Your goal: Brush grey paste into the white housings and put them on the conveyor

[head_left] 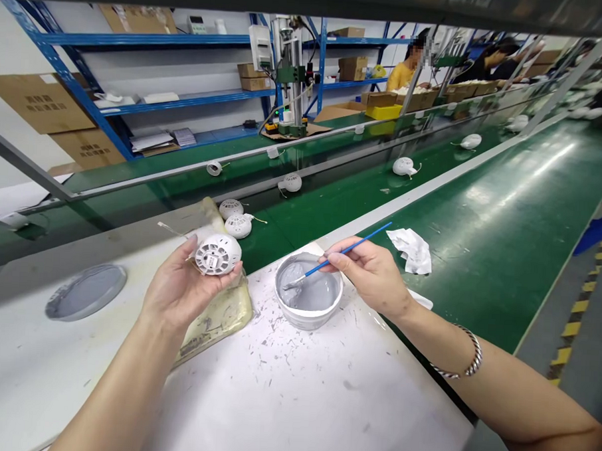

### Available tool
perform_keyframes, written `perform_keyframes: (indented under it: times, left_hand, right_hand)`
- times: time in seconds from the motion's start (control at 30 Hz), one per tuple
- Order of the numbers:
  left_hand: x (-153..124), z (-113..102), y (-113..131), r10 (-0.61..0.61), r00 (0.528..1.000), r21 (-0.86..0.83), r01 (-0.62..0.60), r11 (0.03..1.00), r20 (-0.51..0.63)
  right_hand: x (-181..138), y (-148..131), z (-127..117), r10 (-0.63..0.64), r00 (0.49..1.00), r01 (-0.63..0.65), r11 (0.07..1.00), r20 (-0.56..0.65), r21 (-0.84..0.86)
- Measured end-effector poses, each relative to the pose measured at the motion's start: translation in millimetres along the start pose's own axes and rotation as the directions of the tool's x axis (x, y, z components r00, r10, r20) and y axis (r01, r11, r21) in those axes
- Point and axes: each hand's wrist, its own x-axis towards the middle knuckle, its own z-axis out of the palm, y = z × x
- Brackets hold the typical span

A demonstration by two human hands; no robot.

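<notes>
My left hand [188, 287] holds a round white plastic housing [218, 254] with slotted vents and a thin wire trailing off its left side. Its vented face is turned up toward me. Between the thumb and fingers of my right hand [366, 268] is a slim blue paintbrush [347, 249]. The brush tip dips into grey paste inside a white bowl [307, 319], which stands on the pale work board. Two similar housings [238, 225] lie just beyond my left hand, by the belt.
A round lid smeared with grey [86, 292] lies at left, and a yellowed pad [222, 315] sits under my left hand. Crumpled tissue [412, 250] rests on the green surface. More housings [405, 166] lie along the green conveyor [342, 194]. Co-workers sit at the far right.
</notes>
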Motion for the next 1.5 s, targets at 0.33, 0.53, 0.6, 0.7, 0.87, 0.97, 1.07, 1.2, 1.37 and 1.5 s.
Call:
perform_keyframes:
  times: [0.33,0.53,0.6,0.7,0.87,0.97,1.07,1.2,1.37,1.5]
  left_hand:
    - [-18.1,-13.2,-6.8,0.220,0.944,0.282,-0.287,0.915,0.246]
    - [-32.6,-7.3,-18.0,0.285,0.933,0.383,-0.351,0.855,0.218]
    - [-36.8,-4.5,-22.0,0.312,0.911,0.358,-0.396,0.846,0.270]
    - [-41.8,-1.8,-25.0,0.268,0.888,0.365,-0.406,0.838,0.373]
    - [-52.2,1.3,-22.8,0.189,0.913,0.421,-0.341,0.840,0.363]
    - [-54.5,1.3,-20.0,0.164,0.911,0.443,-0.334,0.832,0.379]
    - [-53.6,1.6,-18.4,0.169,0.922,0.437,-0.319,0.841,0.348]
    - [-54.6,4.6,-17.8,0.153,0.949,0.385,-0.255,0.887,0.276]
    - [-55.6,3.8,-15.9,0.187,0.944,0.433,-0.293,0.853,0.271]
    - [-50.8,-2.0,-13.9,0.153,0.948,0.454,-0.271,0.849,0.278]
  right_hand:
    - [9.2,4.2,-7.8,0.256,0.960,-0.220,0.942,-0.117,0.254]
    - [3.9,-0.1,-11.8,0.026,0.989,-0.031,0.999,-0.142,-0.029]
    - [0.2,-0.9,-11.5,-0.066,0.991,0.051,0.990,-0.112,-0.135]
    - [-4.2,-0.2,-10.1,-0.093,0.994,0.083,0.982,-0.053,-0.172]
    - [-5.8,0.4,-10.3,-0.046,0.999,0.044,0.994,-0.013,-0.103]
    - [-4.4,-1.7,-11.8,-0.012,1.000,0.010,0.996,-0.022,-0.088]
    - [-1.9,-2.7,-12.3,0.066,0.997,-0.067,0.997,-0.028,-0.048]
    - [2.5,1.2,-12.0,0.207,0.973,-0.195,0.973,-0.097,0.124]
    - [7.4,6.7,-14.1,0.395,0.911,-0.322,0.860,-0.118,0.395]
    - [10.1,7.0,-14.6,0.501,0.855,-0.375,0.776,-0.134,0.508]
